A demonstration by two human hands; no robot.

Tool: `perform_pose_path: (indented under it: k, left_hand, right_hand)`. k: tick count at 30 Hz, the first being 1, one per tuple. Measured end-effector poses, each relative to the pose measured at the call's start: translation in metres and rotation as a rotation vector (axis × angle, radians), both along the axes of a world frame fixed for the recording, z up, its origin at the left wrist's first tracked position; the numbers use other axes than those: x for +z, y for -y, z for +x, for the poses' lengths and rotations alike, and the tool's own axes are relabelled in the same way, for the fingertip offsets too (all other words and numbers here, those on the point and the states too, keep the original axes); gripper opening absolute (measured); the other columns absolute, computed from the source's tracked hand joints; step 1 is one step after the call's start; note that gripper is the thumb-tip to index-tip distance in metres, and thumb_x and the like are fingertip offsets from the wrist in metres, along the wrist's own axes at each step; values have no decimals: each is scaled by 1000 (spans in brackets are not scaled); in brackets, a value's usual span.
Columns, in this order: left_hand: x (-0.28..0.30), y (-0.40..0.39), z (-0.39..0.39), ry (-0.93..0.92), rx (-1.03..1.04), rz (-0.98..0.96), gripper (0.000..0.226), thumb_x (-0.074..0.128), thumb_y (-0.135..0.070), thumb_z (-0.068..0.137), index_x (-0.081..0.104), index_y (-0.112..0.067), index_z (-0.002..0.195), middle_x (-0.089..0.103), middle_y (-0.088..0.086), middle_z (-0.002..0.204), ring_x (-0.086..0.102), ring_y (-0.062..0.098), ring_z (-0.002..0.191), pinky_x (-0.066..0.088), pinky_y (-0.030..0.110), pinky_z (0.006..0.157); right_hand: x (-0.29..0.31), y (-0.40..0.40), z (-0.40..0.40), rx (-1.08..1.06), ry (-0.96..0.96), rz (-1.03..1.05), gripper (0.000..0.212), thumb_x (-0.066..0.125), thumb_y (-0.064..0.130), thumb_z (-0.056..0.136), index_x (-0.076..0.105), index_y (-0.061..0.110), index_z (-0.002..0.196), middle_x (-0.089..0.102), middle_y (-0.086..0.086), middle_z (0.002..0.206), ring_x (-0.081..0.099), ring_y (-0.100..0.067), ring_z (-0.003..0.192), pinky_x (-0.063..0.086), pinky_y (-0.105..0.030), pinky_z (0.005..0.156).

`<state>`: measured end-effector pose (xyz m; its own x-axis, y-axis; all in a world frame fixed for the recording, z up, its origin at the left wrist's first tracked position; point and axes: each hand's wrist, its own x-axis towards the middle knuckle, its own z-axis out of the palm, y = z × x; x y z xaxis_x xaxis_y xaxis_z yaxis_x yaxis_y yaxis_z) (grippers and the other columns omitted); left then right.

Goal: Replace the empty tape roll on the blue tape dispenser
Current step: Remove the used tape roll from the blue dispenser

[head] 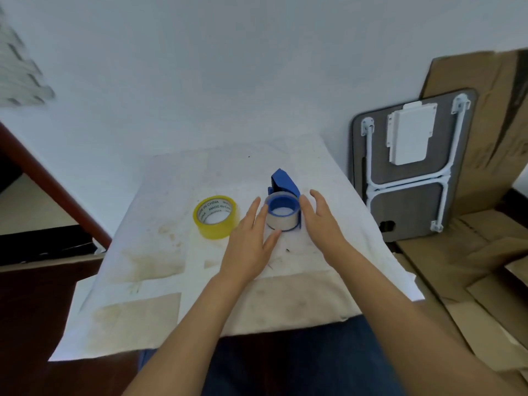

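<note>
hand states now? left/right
Left hand: open, fingers against the empty roll on the dispenser, not gripping.
Right hand: open, beside the roll, holding nothing.

Both forearms reached forward, bare. Left hand was flat-ish, palm down, fingers straight and together. Right hand stood on edge, palm facing left, fingers extended, nothing gripped.

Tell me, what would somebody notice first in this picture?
Probably the two hands, left hand and right hand, open on either side of the blue tape dispenser in the middle of the white cloth. Next, the bright yellow tape roll, lying just left of them.
</note>
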<state>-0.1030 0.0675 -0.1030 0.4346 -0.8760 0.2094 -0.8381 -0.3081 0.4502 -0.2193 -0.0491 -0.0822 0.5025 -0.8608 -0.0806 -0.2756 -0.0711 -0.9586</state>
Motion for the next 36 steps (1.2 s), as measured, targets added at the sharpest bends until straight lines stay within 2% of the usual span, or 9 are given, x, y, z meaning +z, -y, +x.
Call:
perform_pose_path:
  k: [4, 10, 17, 21, 24, 26, 28, 32, 36]
  left_hand:
    - [0, -12, -9, -192, 74, 43, 69, 46, -39, 102, 17, -13, 159, 7, 1, 170, 15, 17, 155, 19, 32, 121]
    - [1, -14, -9, -440, 116, -2, 75, 56, -31, 99, 14, -18, 159, 17, 2, 168, 34, 24, 148, 34, 45, 118]
    - [0, 10, 2, -562, 113, 5, 89, 65, -27, 93, 7, -23, 160, 18, 1, 167, 31, 23, 149, 33, 46, 119]
    - [1, 20, 9, -635, 123, 19, 92, 68, -27, 90, 8, -20, 160, 18, -1, 168, 27, 19, 151, 30, 43, 121]
    - [1, 24, 15, -703, 117, 30, 89, 69, -28, 89, 16, -19, 160, 32, -7, 161, 33, 12, 147, 38, 29, 113]
    - [3, 24, 18, -715, 84, 31, 72, 68, -19, 90, 32, -21, 153, 50, -20, 136, 49, -10, 127, 42, 5, 88]
    - [4, 25, 18, -712, 50, 13, 62, 68, -14, 90, 41, -28, 144, 56, -24, 124, 52, -21, 110, 43, -1, 77]
    - [7, 22, 15, -721, 59, -32, 51, 62, -37, 94, 45, -33, 142, 65, -11, 128, 62, 7, 115, 52, 21, 92]
    - [8, 14, 21, -717, 55, -6, 45, 59, -42, 95, 49, -35, 139, 68, -14, 122, 65, 8, 112, 55, 35, 97]
  right_hand:
    - [-4, -14, -13, -48, 11, 98, 58, 33, 49, 100, 29, 22, 151, 35, -1, 156, 36, -22, 139, 31, -30, 105]
    - [-14, -20, -27, -117, 10, 138, 48, 34, 42, 102, 40, 20, 144, 45, -2, 147, 45, -22, 131, 32, -27, 97]
    - [-9, -5, -7, -156, -25, 145, 43, 37, 41, 99, 50, 19, 134, 58, -4, 133, 56, -22, 119, 44, -40, 103]
    - [-7, 7, 15, -178, -16, 138, 36, 37, 38, 100, 53, 20, 126, 61, -4, 124, 58, -21, 109, 46, -33, 87]
    - [-9, 16, 28, -203, -18, 147, 49, 38, 44, 99, 43, 17, 140, 55, -4, 133, 53, -21, 117, 40, -30, 86]
    - [-10, 21, 37, -193, -27, 159, 53, 37, 47, 99, 42, 16, 142, 55, -4, 133, 53, -22, 118, 42, -31, 87]
    - [-11, 24, 43, -149, -58, 166, 48, 38, 47, 99, 50, 14, 133, 60, -5, 125, 57, -21, 108, 46, -31, 82]
    - [-10, 22, 49, -147, -38, 213, 35, 44, 37, 100, 52, 11, 123, 59, -3, 110, 55, -18, 97, 43, -26, 72]
    - [-6, 13, 45, -150, -4, 227, 21, 42, 29, 102, 48, 14, 115, 56, -3, 111, 53, -15, 92, 43, -27, 72]
